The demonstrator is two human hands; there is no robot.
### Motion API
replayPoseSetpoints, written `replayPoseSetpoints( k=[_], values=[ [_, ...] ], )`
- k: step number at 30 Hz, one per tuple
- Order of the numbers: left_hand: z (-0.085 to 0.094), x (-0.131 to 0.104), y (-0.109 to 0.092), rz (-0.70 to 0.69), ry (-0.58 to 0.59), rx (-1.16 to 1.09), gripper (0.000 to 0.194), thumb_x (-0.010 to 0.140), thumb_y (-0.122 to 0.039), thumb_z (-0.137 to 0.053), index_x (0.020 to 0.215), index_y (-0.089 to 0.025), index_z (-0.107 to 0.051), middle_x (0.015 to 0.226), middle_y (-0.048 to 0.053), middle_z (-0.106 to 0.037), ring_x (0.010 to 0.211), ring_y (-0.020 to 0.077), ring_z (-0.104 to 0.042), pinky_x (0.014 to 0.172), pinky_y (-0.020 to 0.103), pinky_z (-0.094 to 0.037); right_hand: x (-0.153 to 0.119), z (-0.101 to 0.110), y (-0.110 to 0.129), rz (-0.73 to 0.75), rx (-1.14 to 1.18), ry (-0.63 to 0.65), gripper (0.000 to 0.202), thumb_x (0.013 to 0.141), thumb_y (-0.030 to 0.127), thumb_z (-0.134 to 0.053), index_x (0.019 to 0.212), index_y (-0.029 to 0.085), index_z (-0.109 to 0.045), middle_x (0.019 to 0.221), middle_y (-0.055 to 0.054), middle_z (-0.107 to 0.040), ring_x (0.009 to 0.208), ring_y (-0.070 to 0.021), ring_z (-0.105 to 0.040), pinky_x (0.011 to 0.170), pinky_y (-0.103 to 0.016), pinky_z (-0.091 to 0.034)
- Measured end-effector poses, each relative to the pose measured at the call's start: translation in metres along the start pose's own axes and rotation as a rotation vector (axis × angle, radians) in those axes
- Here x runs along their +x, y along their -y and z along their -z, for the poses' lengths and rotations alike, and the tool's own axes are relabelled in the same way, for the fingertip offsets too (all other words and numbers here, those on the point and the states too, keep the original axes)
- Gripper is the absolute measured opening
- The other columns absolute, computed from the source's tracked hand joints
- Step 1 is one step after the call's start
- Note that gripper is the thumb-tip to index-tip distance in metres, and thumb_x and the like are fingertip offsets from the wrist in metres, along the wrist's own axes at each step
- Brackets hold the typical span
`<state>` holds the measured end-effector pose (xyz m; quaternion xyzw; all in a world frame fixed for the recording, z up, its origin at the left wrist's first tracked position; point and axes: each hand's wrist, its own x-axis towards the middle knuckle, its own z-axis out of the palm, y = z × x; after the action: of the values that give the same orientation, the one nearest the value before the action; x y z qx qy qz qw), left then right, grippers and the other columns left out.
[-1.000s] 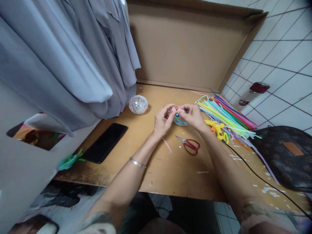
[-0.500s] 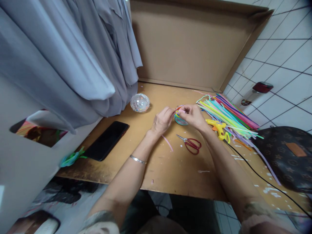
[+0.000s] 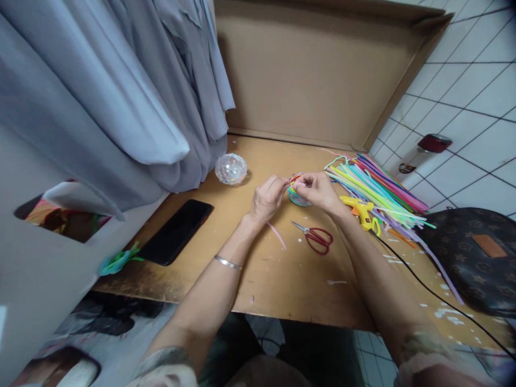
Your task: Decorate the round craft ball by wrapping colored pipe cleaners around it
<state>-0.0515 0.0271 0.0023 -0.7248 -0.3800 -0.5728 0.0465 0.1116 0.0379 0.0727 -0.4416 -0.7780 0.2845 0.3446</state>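
Over the wooden table, my left hand [image 3: 267,199] is closed in a pinch, its fingertips at the left edge of a small round colourful piece [image 3: 297,196]. My right hand [image 3: 318,190] pinches a pink bit at the top of that piece and hides part of it. Whatever the left fingertips grip is too small to make out. Red-handled scissors [image 3: 318,239] lie just below the hands, beside a thin pink strip [image 3: 277,235]. A clear bumpy bowl [image 3: 231,169] stands to the left of the hands.
A yellow glue gun [image 3: 363,213] with a black cord lies by my right forearm. Behind it is a heap of coloured pipe cleaners [image 3: 379,188]. A dark bag [image 3: 475,263] sits at the right, a black phone [image 3: 177,231] at the left. Cardboard [image 3: 318,75] stands behind.
Both hands stay almost in place, with only a slight shift of the fingers at the colourful piece. Nothing on the table has moved.
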Motion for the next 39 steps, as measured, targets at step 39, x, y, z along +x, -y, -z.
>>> replayPoseSetpoints(
  k=[39],
  values=[
    [-0.017, 0.002, -0.024, 0.585, -0.067, -0.753, 0.029, 0.082, -0.045, -0.071, 0.084, -0.016, -0.075, 0.066, 0.002, -0.068, 0.056, 0.0110, -0.061, 0.056, 0.024, -0.053, 0.002, 0.001, -0.004, 0.001, 0.147, -0.048, 0.022, 0.069, 0.035, -0.062, 0.065, 0.014, -0.068, 0.061, -0.003, -0.064, 0.056, -0.0114, -0.051, 0.056, -0.025, -0.041]
  ],
)
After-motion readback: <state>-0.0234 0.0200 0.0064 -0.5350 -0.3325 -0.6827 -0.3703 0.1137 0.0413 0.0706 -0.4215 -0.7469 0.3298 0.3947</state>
